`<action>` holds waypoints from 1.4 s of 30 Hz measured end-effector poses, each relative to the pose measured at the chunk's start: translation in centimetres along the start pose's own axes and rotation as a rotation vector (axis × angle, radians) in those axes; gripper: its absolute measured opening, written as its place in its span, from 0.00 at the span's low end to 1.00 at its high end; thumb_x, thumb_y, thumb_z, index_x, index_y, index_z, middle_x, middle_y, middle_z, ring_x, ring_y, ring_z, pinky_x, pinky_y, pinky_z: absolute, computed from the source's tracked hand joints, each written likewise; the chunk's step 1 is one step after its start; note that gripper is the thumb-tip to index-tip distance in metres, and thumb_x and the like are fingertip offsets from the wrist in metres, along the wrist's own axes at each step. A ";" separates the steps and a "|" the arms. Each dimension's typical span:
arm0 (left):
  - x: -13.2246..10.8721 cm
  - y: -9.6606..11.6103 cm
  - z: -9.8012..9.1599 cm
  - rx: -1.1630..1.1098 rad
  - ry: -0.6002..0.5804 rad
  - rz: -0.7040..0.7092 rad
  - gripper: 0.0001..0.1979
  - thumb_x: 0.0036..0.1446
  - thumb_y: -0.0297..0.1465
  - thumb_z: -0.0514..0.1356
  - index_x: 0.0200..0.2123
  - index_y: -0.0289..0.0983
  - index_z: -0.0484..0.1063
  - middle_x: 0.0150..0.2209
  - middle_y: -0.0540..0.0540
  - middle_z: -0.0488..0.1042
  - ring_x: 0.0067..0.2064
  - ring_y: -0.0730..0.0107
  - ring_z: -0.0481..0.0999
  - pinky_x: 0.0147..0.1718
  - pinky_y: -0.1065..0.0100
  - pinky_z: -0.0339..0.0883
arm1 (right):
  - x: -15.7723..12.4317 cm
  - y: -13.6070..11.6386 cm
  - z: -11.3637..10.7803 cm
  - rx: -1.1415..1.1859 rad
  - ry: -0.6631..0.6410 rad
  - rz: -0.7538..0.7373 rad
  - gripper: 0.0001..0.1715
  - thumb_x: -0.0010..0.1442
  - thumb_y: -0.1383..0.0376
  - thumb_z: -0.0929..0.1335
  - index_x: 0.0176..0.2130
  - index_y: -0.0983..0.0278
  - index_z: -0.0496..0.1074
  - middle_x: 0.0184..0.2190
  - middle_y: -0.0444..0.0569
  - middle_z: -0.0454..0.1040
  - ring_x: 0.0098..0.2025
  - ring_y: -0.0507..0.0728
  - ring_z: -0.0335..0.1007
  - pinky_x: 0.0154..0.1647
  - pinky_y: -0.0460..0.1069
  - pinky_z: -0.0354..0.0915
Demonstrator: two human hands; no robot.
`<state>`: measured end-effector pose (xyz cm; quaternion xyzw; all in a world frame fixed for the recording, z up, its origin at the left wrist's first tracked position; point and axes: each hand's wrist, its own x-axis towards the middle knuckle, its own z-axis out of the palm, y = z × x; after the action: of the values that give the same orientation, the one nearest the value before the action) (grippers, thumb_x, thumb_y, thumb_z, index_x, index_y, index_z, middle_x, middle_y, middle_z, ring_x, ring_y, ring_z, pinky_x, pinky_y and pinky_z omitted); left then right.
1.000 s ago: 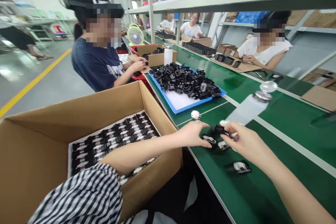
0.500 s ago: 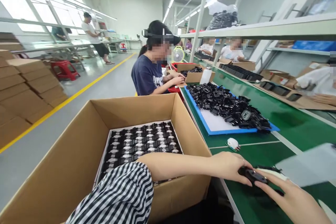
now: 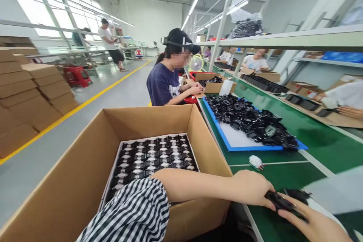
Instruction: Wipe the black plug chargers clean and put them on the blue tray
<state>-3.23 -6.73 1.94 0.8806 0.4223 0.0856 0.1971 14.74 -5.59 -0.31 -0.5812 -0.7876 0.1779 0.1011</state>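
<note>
At the lower right, my left hand (image 3: 252, 188) reaches across the cardboard box (image 3: 153, 115) and pinches one end of a black plastic part (image 3: 283, 203). My right hand (image 3: 317, 221) grips the same part from the other side, thumb and fingers along its length. The part is held over the green table (image 3: 272, 219). Just behind it lies another dark piece (image 3: 296, 195), half hidden by my fingers. Inside the box, black parts with pale middles (image 3: 151, 157) lie in neat rows; my striped sleeve covers the near ones.
A blue-rimmed tray (image 3: 235, 149) heaped with black plastic parts lies on the table. A white round piece with a small circuit board (image 3: 256, 162) sits nearer. A translucent sheet (image 3: 337, 191) is at right. A co-worker (image 3: 167, 73) sits beyond the box; a shelf (image 3: 300, 38) hangs above.
The view has shifted, so the scene sits slightly lower and further right. Both hands still hold the black part, which now appears turned more lengthwise between them.
</note>
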 end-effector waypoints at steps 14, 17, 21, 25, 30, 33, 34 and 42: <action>4.9 2.8 -2.6 0.174 -0.307 -0.165 0.16 0.29 0.25 0.64 0.29 0.30 0.70 0.27 0.39 0.70 0.33 0.60 0.69 0.29 0.65 0.64 | 0.2 -5.3 -2.8 -0.216 -0.263 0.084 0.07 0.42 0.70 0.64 0.26 0.62 0.69 0.23 0.43 0.69 0.27 0.55 0.65 0.23 0.46 0.56; 4.6 2.6 -3.1 0.209 -0.382 -0.116 0.21 0.27 0.29 0.65 0.32 0.29 0.70 0.28 0.39 0.70 0.33 0.61 0.69 0.29 0.66 0.64 | 0.3 -5.7 -2.8 -0.253 -0.290 0.143 0.08 0.42 0.69 0.66 0.28 0.63 0.69 0.25 0.45 0.69 0.28 0.55 0.64 0.22 0.45 0.55; 2.9 1.7 -2.7 0.191 -0.320 -0.064 0.19 0.36 0.36 0.60 0.33 0.30 0.69 0.28 0.42 0.70 0.32 0.64 0.69 0.28 0.70 0.63 | 0.0 -5.8 -2.5 -0.288 -0.270 0.169 0.11 0.44 0.66 0.66 0.32 0.65 0.69 0.28 0.48 0.70 0.30 0.57 0.64 0.24 0.46 0.56; 1.2 0.5 -1.6 0.112 -0.183 -0.107 0.16 0.38 0.38 0.58 0.32 0.36 0.69 0.27 0.46 0.70 0.31 0.67 0.69 0.27 0.72 0.62 | -0.9 -5.6 -2.9 -0.273 -0.252 0.145 0.17 0.45 0.64 0.65 0.39 0.63 0.67 0.34 0.47 0.69 0.36 0.57 0.63 0.32 0.47 0.59; 3.8 -3.9 -4.0 0.183 0.092 -0.314 0.14 0.42 0.26 0.54 0.37 0.36 0.66 0.34 0.44 0.69 0.37 0.66 0.68 0.33 0.70 0.61 | -3.5 -4.5 -6.5 -0.075 -0.057 0.217 0.26 0.48 0.56 0.61 0.48 0.58 0.59 0.40 0.45 0.66 0.35 0.57 0.64 0.32 0.48 0.61; 7.3 -6.9 -5.2 0.197 0.217 -0.342 0.18 0.46 0.23 0.49 0.42 0.35 0.62 0.41 0.41 0.64 0.41 0.65 0.66 0.37 0.68 0.60 | -5.3 -3.0 -8.5 0.039 0.048 0.276 0.24 0.48 0.50 0.58 0.44 0.54 0.62 0.42 0.41 0.64 0.35 0.57 0.64 0.33 0.49 0.62; 8.5 -7.6 -5.1 0.194 0.238 -0.332 0.18 0.45 0.23 0.49 0.43 0.35 0.61 0.42 0.42 0.63 0.42 0.65 0.66 0.38 0.68 0.59 | -5.8 -2.4 -9.0 0.064 0.070 0.286 0.24 0.47 0.50 0.58 0.43 0.54 0.63 0.43 0.41 0.64 0.36 0.57 0.63 0.34 0.49 0.61; 12.7 -9.6 -3.5 0.127 0.345 -0.346 0.12 0.48 0.25 0.47 0.36 0.34 0.66 0.40 0.42 0.65 0.40 0.65 0.66 0.39 0.66 0.59 | -6.9 0.5 -9.6 0.141 -0.106 0.300 0.26 0.46 0.51 0.60 0.43 0.60 0.64 0.42 0.46 0.65 0.40 0.59 0.62 0.39 0.50 0.61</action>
<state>-3.16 9.57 0.86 0.7783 0.5986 0.1730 0.0779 20.80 -10.51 8.64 -0.6736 -0.6817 0.2763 0.0724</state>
